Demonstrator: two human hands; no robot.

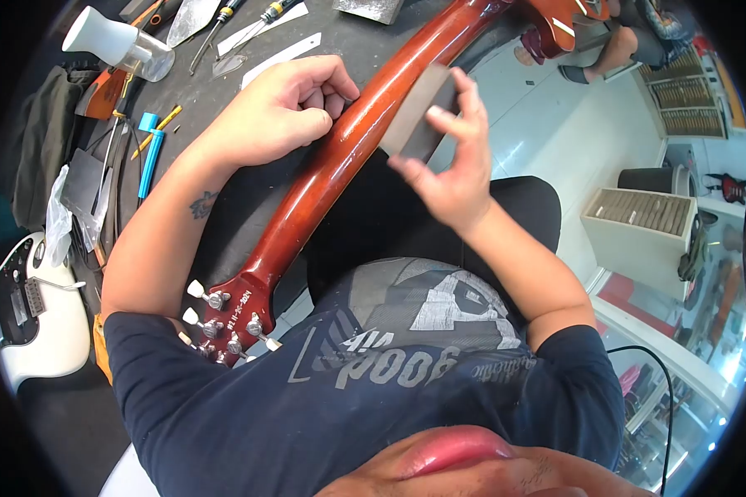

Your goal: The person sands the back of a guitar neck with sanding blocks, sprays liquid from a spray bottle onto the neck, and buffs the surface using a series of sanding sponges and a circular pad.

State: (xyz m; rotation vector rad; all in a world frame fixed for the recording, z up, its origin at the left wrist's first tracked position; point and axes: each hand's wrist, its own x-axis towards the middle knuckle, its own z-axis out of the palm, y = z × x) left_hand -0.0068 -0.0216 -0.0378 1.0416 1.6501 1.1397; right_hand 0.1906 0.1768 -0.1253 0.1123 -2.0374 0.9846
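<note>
A glossy red-brown guitar neck slants across the view, its back facing up. Its headstock, with silver tuners and handwritten white marks, lies near my body at the lower left. My left hand is curled into a loose fist against the neck's left edge, with nothing visible in it. In my right hand is a flat grey-brown sanding block, gripped between thumb and fingers at the neck's right side. The block is slightly blurred, and whether it touches the neck I cannot tell.
On the dark bench lie a white-capped clear bottle, a blue marker, a yellow pencil and screwdrivers. A white guitar body is at left. Beyond the bench, right, stand a box of panels and another person's leg.
</note>
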